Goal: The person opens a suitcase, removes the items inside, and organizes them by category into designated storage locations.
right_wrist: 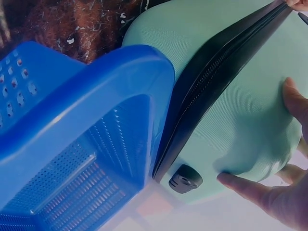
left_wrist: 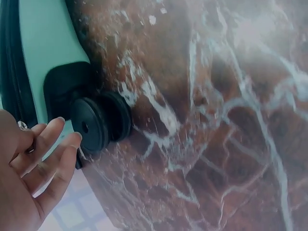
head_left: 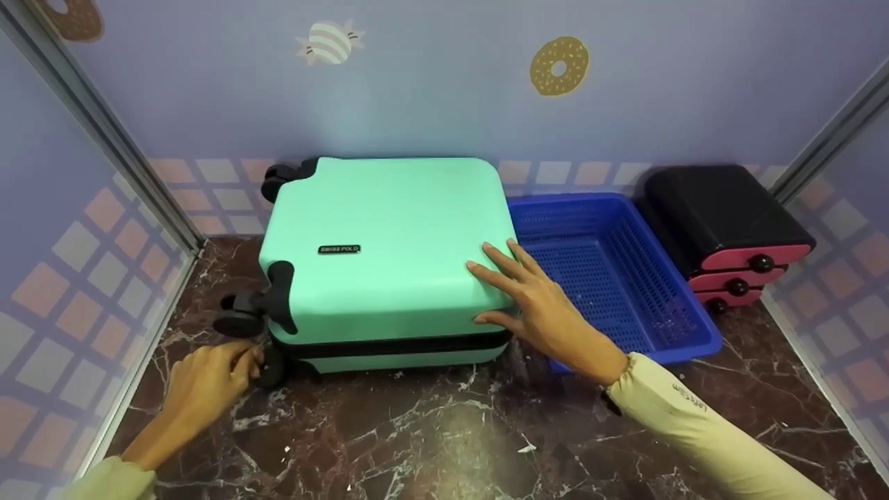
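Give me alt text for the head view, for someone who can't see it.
A mint-green suitcase lies flat on a dark marble floor; the right hand rests open on its right edge and the left hand is at a front wheel. A blue basket and a black-and-pink drawer box sit to its right.

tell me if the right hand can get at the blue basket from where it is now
Probably yes. The right hand rests flat on the mint suitcase, at the edge that lies next to the blue basket. The basket is open-topped, and nothing stands between it and the hand.
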A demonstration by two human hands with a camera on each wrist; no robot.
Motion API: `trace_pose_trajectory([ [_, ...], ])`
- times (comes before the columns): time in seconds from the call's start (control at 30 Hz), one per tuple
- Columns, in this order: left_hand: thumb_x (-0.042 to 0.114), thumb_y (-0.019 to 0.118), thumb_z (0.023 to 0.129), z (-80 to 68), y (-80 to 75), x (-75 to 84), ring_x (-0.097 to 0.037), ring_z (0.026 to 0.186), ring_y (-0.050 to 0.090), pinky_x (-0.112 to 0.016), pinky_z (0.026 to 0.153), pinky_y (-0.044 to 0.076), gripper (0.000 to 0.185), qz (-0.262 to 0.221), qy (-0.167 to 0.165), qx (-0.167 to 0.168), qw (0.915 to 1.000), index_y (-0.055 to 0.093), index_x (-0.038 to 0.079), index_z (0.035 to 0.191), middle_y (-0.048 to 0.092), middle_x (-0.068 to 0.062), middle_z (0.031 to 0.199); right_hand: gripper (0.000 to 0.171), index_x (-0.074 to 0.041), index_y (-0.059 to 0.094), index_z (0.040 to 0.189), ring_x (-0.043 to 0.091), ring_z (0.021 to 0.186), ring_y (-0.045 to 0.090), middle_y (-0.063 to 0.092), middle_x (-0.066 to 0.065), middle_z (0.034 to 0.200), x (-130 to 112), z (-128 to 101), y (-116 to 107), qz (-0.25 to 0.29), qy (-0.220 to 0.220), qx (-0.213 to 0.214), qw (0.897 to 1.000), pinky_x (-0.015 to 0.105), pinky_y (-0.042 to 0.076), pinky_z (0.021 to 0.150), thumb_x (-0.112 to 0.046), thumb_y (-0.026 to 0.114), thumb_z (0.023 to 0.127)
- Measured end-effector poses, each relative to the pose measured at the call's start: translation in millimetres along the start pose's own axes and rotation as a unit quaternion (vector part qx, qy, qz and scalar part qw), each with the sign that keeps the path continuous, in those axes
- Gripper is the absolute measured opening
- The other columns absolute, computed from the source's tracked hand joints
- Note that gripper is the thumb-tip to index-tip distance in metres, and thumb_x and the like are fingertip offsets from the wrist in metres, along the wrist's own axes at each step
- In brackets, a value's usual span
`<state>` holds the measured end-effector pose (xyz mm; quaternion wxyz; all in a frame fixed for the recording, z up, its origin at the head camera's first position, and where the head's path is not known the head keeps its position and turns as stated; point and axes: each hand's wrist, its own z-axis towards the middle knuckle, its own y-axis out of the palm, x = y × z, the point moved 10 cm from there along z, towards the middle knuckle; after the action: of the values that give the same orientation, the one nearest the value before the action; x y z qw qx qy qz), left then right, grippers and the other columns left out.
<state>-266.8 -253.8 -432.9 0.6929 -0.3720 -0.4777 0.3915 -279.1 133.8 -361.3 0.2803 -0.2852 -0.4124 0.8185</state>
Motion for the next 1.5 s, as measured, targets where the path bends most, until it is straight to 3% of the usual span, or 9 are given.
trace_pose_trajectory([
  [0.23, 0.013, 0.061, 0.094, 7.5, -3.2, -11.5, -0.007, 0.044, 0.044, -0.027, 0.039, 0.034, 0.016, -0.02, -0.015, -0.009, 0.9996, 0.075, 0.017, 0.09, 0.072, 0.001, 0.071, 0.071, -0.024, 0.049, 0.145, 0.044, 0.144, 0.032, 0.042, 0.011, 0.154, -0.5, 0.5, -1.8, 0.002, -0.006, 0.004, 1.0, 0.046, 0.061, 0.077, -0.036, 0.077, 0.081],
  [0.37, 0.012, 0.065, 0.092, 5.3, -15.3, -22.3, -0.005, 0.044, 0.049, -0.026, 0.037, 0.039, 0.02, -0.075, -0.048, -0.011, 0.996, 0.071, 0.01, 0.111, 0.076, -0.014, 0.089, 0.071, -0.024, 0.05, 0.145, 0.044, 0.143, 0.034, 0.043, 0.011, 0.153, -1.9, 0.4, -1.0, -0.008, -0.008, 0.007, 1.0, 0.043, 0.061, 0.073, -0.037, 0.077, 0.081],
  [0.5, 0.004, 0.068, 0.088, 10.5, -36.6, -22.9, 0.003, 0.073, 0.064, -0.015, 0.055, 0.052, 0.047, -0.148, -0.056, 0.002, 0.9874, 0.055, 0.007, 0.134, 0.067, -0.024, 0.118, 0.071, -0.025, 0.053, 0.143, 0.046, 0.14, 0.038, 0.047, 0.01, 0.151, 0.2, -0.1, -4.4, -0.024, 0.019, 0.013, 0.999, 0.054, 0.059, 0.081, -0.039, 0.079, 0.078],
  [0.6, -0.001, 0.067, 0.087, 17.3, -46.9, -10.4, 0.011, 0.097, 0.058, -0.006, 0.076, 0.05, 0.061, -0.181, -0.034, -0.016, 0.9827, 0.046, 0.011, 0.143, 0.062, -0.022, 0.128, 0.071, -0.024, 0.055, 0.141, 0.047, 0.137, 0.041, 0.049, 0.011, 0.149, -0.1, 0.0, -7.2, -0.029, 0.036, 0.019, 0.999, 0.06, 0.054, 0.09, -0.038, 0.081, 0.076],
  [0.7, 0.002, 0.071, 0.084, 23.2, -51.8, 10.3, -0.009, 0.107, 0.06, -0.022, 0.085, 0.056, 0.067, -0.149, 0.0, -0.054, 0.9874, 0.044, 0.013, 0.145, 0.054, -0.022, 0.134, 0.07, -0.022, 0.055, 0.14, 0.048, 0.137, 0.041, 0.049, 0.012, 0.149, -3.8, 1.0, -7.4, -0.026, 0.041, 0.021, 0.999, 0.058, 0.052, 0.096, -0.036, 0.081, 0.077],
  [0.8, 0.015, 0.078, 0.081, 30.1, -55.4, 27.1, -0.038, 0.101, 0.06, -0.046, 0.073, 0.058, 0.067, -0.066, 0.039, -0.065, 0.9949, 0.048, 0.012, 0.141, 0.053, -0.024, 0.133, 0.07, -0.021, 0.055, 0.141, 0.048, 0.137, 0.04, 0.048, 0.012, 0.149, -7.9, 1.6, -7.2, -0.026, 0.05, 0.021, 0.998, 0.057, 0.052, 0.096, -0.034, 0.082, 0.077],
  [0.97, 0.034, 0.079, 0.082, 39.9, -59.8, 35.6, -0.024, 0.074, 0.06, -0.031, 0.054, 0.048, 0.054, -0.018, 0.078, -0.048, 0.9956, 0.061, 0.012, 0.128, 0.067, -0.019, 0.114, 0.071, -0.02, 0.055, 0.141, 0.049, 0.139, 0.037, 0.047, 0.013, 0.15, -8.2, 1.4, -6.5, -0.019, 0.077, 0.013, 0.997, 0.058, 0.049, 0.101, -0.031, 0.082, 0.077],
  [1.23, 0.051, 0.073, 0.081, 39.3, -51.5, 44.3, -0.01, 0.064, 0.05, -0.023, 0.054, 0.04, 0.063, -0.023, 0.078, -0.173, 0.9816, 0.065, 0.009, 0.127, 0.068, -0.002, 0.086, 0.071, -0.024, 0.055, 0.14, 0.043, 0.143, 0.034, 0.045, 0.007, 0.152, 6.7, 5.4, -7.4, 0.036, 0.105, -0.02, 0.994, 0.056, 0.039, 0.112, -0.029, 0.082, 0.074],
  [1.5, 0.059, 0.07, 0.079, 18.0, -33.6, 65.7, -0.007, 0.071, 0.06, -0.032, 0.067, 0.054, 0.077, -0.047, 0.05, -0.308, 0.9488, 0.061, 0.003, 0.131, 0.074, -0.006, 0.1, 0.073, -0.026, 0.052, 0.143, 0.036, 0.148, 0.026, 0.04, 0.001, 0.156, 28.5, 7.9, -8.0, 0.102, 0.108, -0.082, 0.986, 0.055, 0.03, 0.119, -0.025, 0.082, 0.076],
])
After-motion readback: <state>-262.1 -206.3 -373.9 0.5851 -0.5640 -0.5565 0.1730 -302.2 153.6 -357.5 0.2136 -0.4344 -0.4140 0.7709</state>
